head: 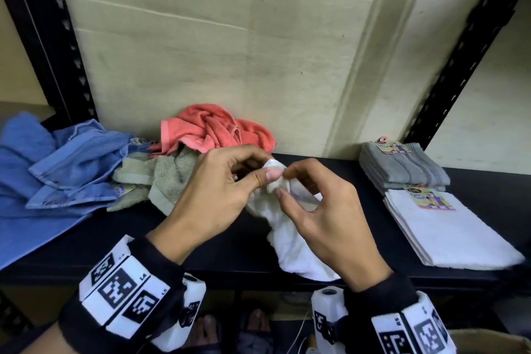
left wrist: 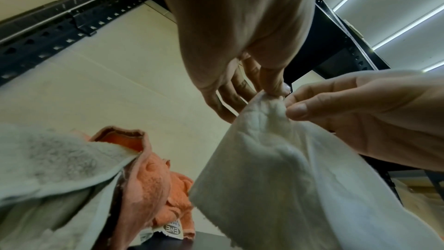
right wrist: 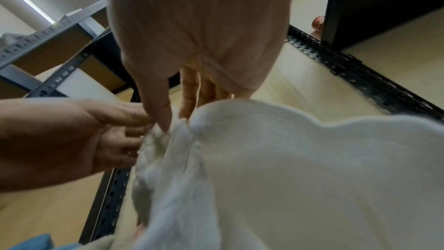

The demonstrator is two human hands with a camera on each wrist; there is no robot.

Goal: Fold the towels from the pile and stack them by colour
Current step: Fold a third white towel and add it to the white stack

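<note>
A white towel (head: 290, 241) hangs over the middle of the dark shelf (head: 224, 250), held up at one bunched corner. My left hand (head: 218, 195) pinches that corner between thumb and fingers. Right beside it my right hand (head: 319, 210) pinches the same edge with its fingertips. In the left wrist view the white towel (left wrist: 271, 168) drapes down from both pinches; in the right wrist view the white towel (right wrist: 276, 178) fills the lower right. The unfolded pile lies behind: a coral towel (head: 218, 129), a pale green towel (head: 161, 178) and blue towels (head: 57, 169).
On the right of the shelf stand two folded stacks: grey towels (head: 402, 167) at the back and white towels (head: 448, 233) in front, both with paper labels. Black slotted uprights (head: 48, 37) frame the shelf against a beige wall. Feet in sandals (head: 230, 330) show below.
</note>
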